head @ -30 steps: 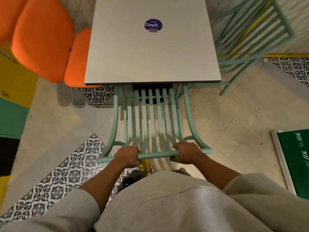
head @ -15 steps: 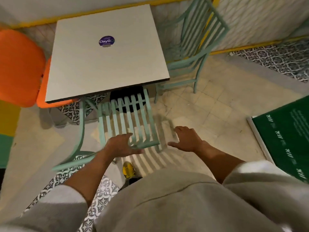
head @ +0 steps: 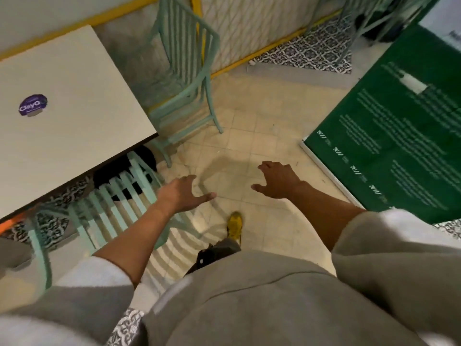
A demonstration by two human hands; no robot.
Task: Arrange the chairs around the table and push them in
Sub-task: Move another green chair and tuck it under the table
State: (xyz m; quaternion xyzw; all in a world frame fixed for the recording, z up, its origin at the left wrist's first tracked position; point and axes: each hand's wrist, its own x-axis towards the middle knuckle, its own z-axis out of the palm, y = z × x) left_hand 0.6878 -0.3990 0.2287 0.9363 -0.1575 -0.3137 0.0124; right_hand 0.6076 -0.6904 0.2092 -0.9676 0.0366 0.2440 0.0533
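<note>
A pale square table (head: pixel 74 116) with a purple round sticker fills the upper left. A mint-green slatted chair (head: pixel 112 211) stands at its near edge, its seat tucked under the top. My left hand (head: pixel 182 196) hovers open just right of that chair's back, holding nothing. My right hand (head: pixel 277 181) is open over bare floor tiles, fingers spread. A second mint-green chair (head: pixel 184 71) stands at the table's right side, pulled out and angled away from the table toward the wall.
A green printed banner (head: pixel 399 126) leans at the right. A patterned wall with a yellow skirting line (head: pixel 249 58) runs behind the second chair. Another mint chair (head: pixel 369 23) is at the far upper right. My yellow shoe (head: pixel 235 224) is on the tiles.
Both hands have let go of the near chair's back rail and opened. My view has swung right, toward the second chair, and the hands have moved off over the floor.
</note>
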